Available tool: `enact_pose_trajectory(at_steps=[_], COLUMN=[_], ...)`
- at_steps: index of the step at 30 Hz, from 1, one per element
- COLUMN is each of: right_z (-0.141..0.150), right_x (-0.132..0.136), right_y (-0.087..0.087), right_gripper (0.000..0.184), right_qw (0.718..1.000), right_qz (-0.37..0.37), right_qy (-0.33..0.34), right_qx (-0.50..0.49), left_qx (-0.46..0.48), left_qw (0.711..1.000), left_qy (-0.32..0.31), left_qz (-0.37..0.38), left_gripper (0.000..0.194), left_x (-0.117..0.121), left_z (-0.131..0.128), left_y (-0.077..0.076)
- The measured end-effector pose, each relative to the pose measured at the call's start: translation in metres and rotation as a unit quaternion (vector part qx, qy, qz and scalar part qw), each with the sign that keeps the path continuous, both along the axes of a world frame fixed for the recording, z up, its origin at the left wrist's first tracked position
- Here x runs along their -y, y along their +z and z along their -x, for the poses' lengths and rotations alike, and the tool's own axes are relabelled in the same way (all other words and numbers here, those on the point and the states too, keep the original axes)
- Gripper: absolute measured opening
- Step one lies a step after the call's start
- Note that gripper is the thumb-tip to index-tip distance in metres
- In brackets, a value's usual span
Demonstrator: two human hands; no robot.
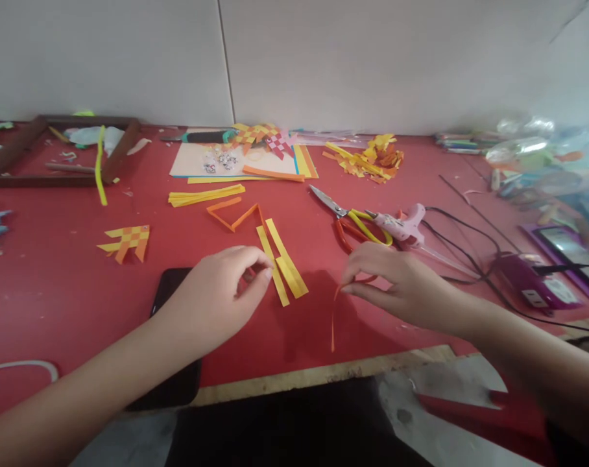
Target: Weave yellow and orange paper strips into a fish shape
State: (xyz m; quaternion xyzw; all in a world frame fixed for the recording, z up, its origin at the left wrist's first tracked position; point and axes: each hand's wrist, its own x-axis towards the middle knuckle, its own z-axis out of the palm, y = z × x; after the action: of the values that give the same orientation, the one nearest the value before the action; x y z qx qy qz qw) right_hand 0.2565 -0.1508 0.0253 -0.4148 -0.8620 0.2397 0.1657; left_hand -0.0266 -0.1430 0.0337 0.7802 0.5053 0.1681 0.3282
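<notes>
Pinched between my right hand's (386, 279) thumb and fingers is a thin orange paper strip (333, 324), its end hanging down over the red table. My left hand (231, 285) is closed with its fingertips together beside the yellow paper strips (287, 269); whether anything is between them I cannot make out. Those strips lie side by side, with a shorter piece among them. Just beyond them rests a folded orange paper strip (246, 217) in a zigzag. A woven yellow and orange paper fish (129, 242) lies to the left.
Scissors (340, 211) and a pink glue gun (404, 227) with cords lie right of centre. A black phone (170, 285) is under my left forearm. Paper sheets (182, 162), yellow scraps (372, 159) and a wooden frame (26, 181) are at the back. A purple power strip (532, 285) sits right.
</notes>
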Motion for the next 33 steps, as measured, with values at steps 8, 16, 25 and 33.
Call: enact_pose_trajectory(at_steps=[8,16,25,33], right_z=[0.053,0.076,0.063,0.061], right_x=[-0.005,-0.008,-0.019,-0.024], right_y=[0.020,0.009,-0.013,-0.027], right_gripper=[0.011,0.008,0.013,0.007], right_qw=[0.970,0.930,0.962,0.987], right_qz=[-0.004,0.024,-0.002,0.012], right_qy=[-0.033,-0.056,-0.068,-0.035], right_qx=[-0.241,-0.363,-0.264,-0.154], left_qx=[0.387,0.419,0.324,0.021], left_qw=[0.919,0.907,0.944,0.987], left_qy=[-0.038,0.044,0.057,-0.028], left_qz=[0.066,0.006,0.037,-0.157], left_gripper=[0.018,0.012,0.011,0.017], left_x=[0.003,0.001,-0.009,-0.050], left_z=[-0.013,-0.015,-0.012,0.005], left_y=[0.001,-0.009,-0.025,-0.019])
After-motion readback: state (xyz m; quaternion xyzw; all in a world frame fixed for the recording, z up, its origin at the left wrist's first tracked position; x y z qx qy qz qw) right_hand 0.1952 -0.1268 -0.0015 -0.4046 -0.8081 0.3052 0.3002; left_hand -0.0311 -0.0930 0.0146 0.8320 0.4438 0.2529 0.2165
